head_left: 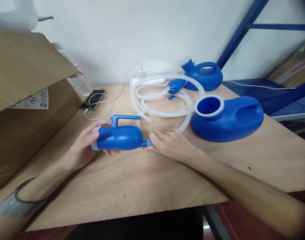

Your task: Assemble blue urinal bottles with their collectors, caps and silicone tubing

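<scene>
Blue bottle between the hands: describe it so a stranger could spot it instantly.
On the wooden table, find the coiled whitish tubing. Nearer the front edge, the straight-handled blue bottle is held sideways, left hand at its white rim, right hand at its narrow spout. Being in hand sets it apart from the front jug, rear jug and small blue bulb.

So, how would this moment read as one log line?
left hand: holds bottle by rim | right hand: grips tube at spout | open jug: right of tube
</scene>
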A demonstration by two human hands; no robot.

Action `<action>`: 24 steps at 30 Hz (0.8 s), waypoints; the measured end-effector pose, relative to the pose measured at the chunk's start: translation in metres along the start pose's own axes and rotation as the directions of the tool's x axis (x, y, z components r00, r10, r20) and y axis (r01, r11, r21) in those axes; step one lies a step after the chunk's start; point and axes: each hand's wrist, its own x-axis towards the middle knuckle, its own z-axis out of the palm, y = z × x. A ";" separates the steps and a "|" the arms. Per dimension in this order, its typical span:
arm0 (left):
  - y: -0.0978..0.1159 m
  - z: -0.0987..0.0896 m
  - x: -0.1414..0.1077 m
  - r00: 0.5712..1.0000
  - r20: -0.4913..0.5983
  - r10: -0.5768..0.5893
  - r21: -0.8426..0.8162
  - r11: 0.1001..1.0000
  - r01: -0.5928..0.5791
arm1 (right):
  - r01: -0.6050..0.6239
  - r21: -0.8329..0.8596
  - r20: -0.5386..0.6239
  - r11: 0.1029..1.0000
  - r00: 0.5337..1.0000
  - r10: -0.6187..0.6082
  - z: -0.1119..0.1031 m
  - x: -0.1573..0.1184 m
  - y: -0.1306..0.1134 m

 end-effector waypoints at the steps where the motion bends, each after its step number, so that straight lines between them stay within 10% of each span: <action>1: 0.002 0.002 0.001 0.999 -0.014 -0.051 -0.017 0.999 0.051 | 0.007 0.004 -0.005 1.000 1.000 -0.007 -0.001 0.000 0.000; 13: -0.001 0.005 -0.001 0.984 -0.110 -0.139 0.025 0.990 0.142 | 0.061 -0.018 -0.043 0.998 0.997 -0.061 0.000 0.001 -0.011; 18: -0.002 -0.002 -0.008 0.981 -0.015 0.194 0.405 0.898 -0.172 | 0.073 -0.021 -0.087 0.997 0.993 -0.075 0.001 -0.001 -0.009; 24: -0.008 -0.005 -0.016 0.811 0.217 0.544 0.577 0.599 -0.556 | 0.107 -0.015 -0.058 0.994 0.992 -0.108 0.003 -0.004 -0.007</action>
